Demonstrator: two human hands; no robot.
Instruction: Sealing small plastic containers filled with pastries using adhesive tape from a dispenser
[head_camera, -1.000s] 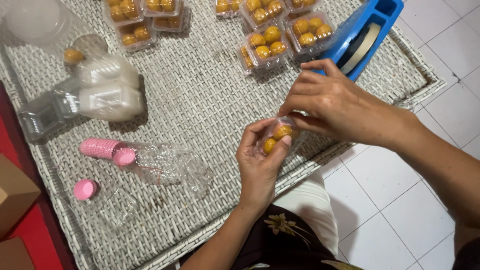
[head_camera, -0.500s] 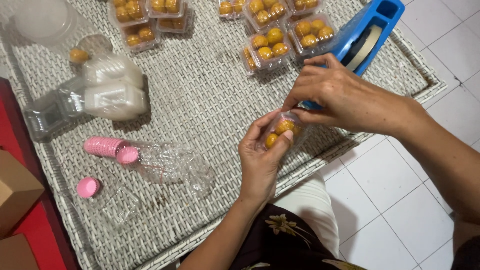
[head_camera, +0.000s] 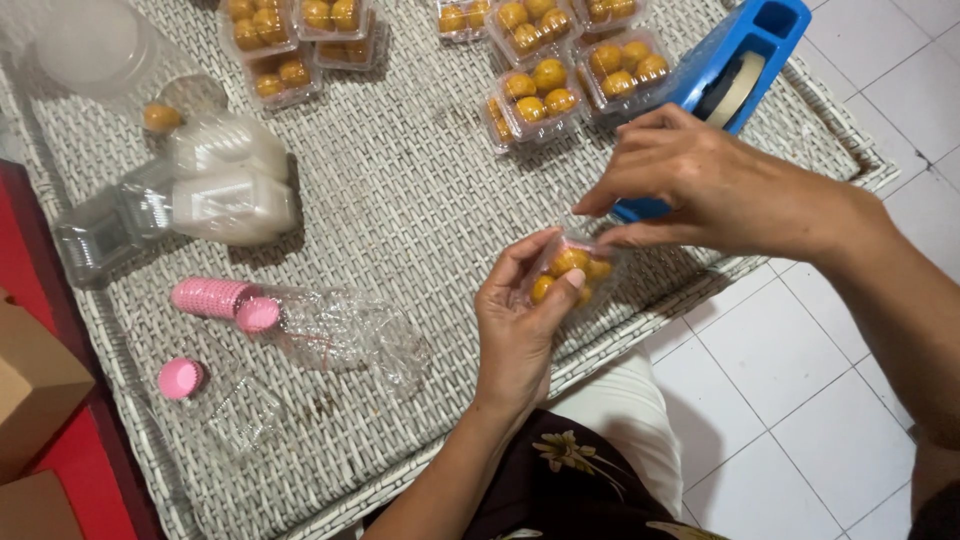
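Clear plastic box (head_camera: 570, 272) of yellow balls sits clamped in your left hand (head_camera: 518, 320) above the wicker tray (head_camera: 400, 200) edge; right hand (head_camera: 700, 185) pinches near its lid, beside blue tape dispenser (head_camera: 735, 75). Hold it level.

Looks like a home snack-packing corner: white wicker worktop (head_camera: 400, 200) over tiled floor (head_camera: 800, 380), clear boxes of yellow sweets (head_camera: 540, 90), pink paper cups (head_camera: 210, 297), blue tape dispenser (head_camera: 735, 75).
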